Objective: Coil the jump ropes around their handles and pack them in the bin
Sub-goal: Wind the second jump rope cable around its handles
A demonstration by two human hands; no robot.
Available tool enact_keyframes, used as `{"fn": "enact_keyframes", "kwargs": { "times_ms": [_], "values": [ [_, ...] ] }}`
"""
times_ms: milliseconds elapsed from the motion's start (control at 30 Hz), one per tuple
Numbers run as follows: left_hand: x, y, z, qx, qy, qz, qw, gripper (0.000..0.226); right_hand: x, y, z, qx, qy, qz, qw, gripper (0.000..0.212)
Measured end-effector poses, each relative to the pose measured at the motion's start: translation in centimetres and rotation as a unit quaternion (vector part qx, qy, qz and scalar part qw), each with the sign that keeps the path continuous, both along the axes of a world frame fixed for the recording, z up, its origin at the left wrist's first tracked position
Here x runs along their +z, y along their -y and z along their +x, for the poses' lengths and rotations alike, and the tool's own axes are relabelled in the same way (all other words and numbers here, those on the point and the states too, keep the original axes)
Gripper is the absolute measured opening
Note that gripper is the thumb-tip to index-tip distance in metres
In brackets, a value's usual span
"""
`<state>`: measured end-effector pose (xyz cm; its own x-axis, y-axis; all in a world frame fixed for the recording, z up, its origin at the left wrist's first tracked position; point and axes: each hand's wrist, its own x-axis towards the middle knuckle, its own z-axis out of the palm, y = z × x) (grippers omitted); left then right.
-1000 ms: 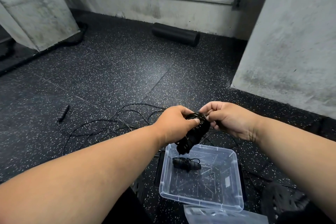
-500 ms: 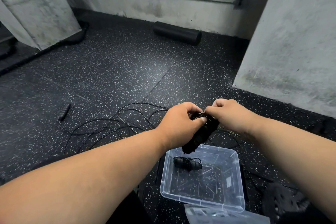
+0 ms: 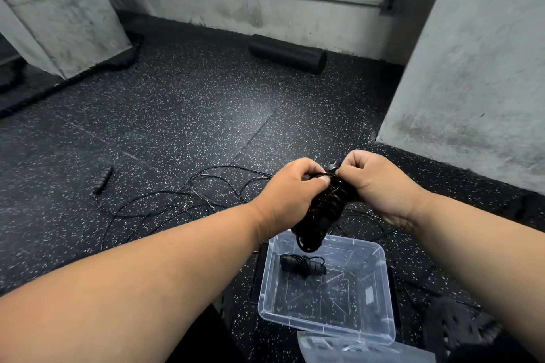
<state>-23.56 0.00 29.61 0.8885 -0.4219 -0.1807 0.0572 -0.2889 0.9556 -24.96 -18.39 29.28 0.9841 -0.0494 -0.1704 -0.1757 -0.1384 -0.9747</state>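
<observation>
Both hands are raised together above a clear plastic bin (image 3: 383, 298). A black jump rope bundle (image 3: 323, 215), its cord wound around the handles, is gripped by the left hand (image 3: 290, 194), with the fingers curled over its upper part. The top end of the same bundle is pinched by the right hand (image 3: 380, 186), whose fingers are curled tight against the cord. The bundle is held tilted, and its lower end hangs just over the bin's far edge. Inside the bin, a second coiled rope (image 3: 303, 265) is laid on the bottom near the far wall. A clear lid (image 3: 362, 348) is seen at the bin's near side. On the speckled black floor (image 3: 182, 115) to the left, loose black cord (image 3: 177, 200) is spread in tangled loops, with a lone handle (image 3: 103, 180) lying further left. A black foam roller (image 3: 287, 53) is set against the concrete back wall.
</observation>
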Motion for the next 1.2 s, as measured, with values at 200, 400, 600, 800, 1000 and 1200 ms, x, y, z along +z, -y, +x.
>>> {"fn": "enact_keyframes", "kwargs": {
  "times_ms": [200,400,600,800,1000,1200],
  "values": [
    [0.3,-1.2,1.8,0.001,0.002,-0.045,0.999,0.008,1.5,1.2,0.0,0.055,0.059,-0.081,0.993,0.023],
    [-0.1,-1.2,1.5,0.059,0.013,-0.064,0.996,0.013,2.2,-0.6,-1.0,0.088,0.121,-0.122,0.981,0.019],
    [1.3,-1.2,0.1,0.024,-0.041,-0.192,0.980,0.021,2.3,0.0,-1.0,0.061,0.108,-0.092,0.988,0.017],
    [1.6,-2.3,0.3,-0.061,-0.112,-0.108,0.986,0.022,2.1,1.4,-0.8,0.060,0.148,-0.167,0.973,0.020],
    [1.5,-2.5,0.5,-0.077,-0.089,-0.103,0.988,0.040,2.1,0.6,-0.9,0.041,0.190,-0.164,0.967,0.013],
    [1.3,-2.4,1.1,-0.081,-0.213,-0.220,0.948,0.039,2.5,-0.2,-1.2,0.039,0.234,-0.165,0.957,0.013]
  ]
}}
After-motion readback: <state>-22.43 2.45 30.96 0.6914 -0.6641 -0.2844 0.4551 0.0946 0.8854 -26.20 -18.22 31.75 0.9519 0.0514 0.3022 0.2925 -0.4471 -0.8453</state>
